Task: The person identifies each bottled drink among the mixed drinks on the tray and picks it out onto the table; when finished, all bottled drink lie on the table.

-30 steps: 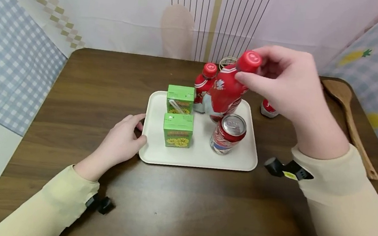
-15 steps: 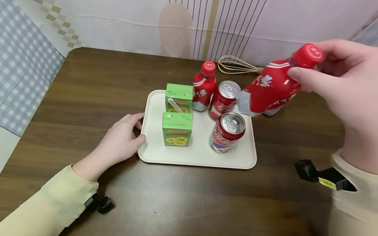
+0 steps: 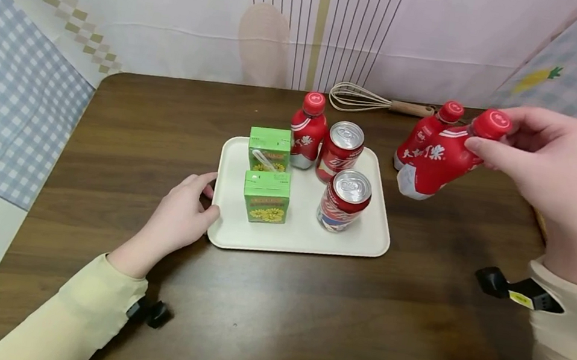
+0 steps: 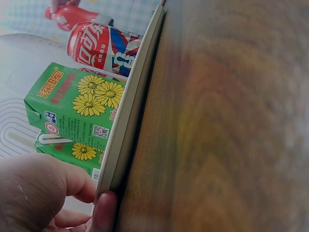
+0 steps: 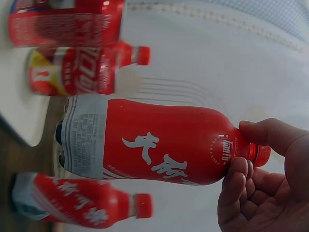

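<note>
My right hand (image 3: 554, 160) grips a red plastic soda bottle (image 3: 441, 160) by its neck, just below the cap. The bottle hangs tilted in the air right of the white tray (image 3: 308, 237). Behind it, a second red bottle (image 3: 421, 137) stands on the table; the right wrist view shows them apart. At the tray's left edge, my left hand (image 3: 183, 209) pinches the rim between thumb and finger. On the tray are two green juice cartons (image 3: 266, 198) (image 3: 271, 144), two red cola cans (image 3: 344, 202) (image 3: 342, 149) and another red bottle (image 3: 308, 131) at the back.
A wire whisk (image 3: 362, 98) with a wooden handle lies along the table's back edge. The dark wooden table (image 3: 248, 320) extends in front of the tray. A patterned cloth (image 3: 190, 9) hangs behind it. A wooden spoon at right is mostly hidden by my right hand.
My right hand has carried the bottle from above the tray's back right to beyond its right side, then lowered it somewhat. The left hand stays at the tray rim.
</note>
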A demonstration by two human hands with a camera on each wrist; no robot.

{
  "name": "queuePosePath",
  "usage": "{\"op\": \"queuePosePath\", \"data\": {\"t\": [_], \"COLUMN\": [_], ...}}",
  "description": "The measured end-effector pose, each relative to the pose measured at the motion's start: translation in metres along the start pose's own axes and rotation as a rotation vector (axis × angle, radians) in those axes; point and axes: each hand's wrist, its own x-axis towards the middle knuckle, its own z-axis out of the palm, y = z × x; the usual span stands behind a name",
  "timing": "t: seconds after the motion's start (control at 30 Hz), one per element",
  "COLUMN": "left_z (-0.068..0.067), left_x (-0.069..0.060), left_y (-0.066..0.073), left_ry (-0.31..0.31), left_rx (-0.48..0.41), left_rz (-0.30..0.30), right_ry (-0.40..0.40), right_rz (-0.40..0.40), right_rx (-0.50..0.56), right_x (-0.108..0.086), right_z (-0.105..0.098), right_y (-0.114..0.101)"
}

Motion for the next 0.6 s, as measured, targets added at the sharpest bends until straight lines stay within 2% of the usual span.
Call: {"op": "queuePosePath", "data": {"t": [0.4,0.6], "left_z": [0.0,0.0], "left_x": [0.0,0.001], "left_y": [-0.001,-0.001], "left_ry": [0.004,0.001], "left_rx": [-0.005,-0.005], "left_rz": [0.001,0.003], "right_ry": [-0.054,-0.064], "right_rz": [0.032,0.024], "right_rx": [-0.23,-0.255], "right_x": [0.002,0.005], "right_z": [0.009,0.012], "right_y": [0.034,0.047]}}
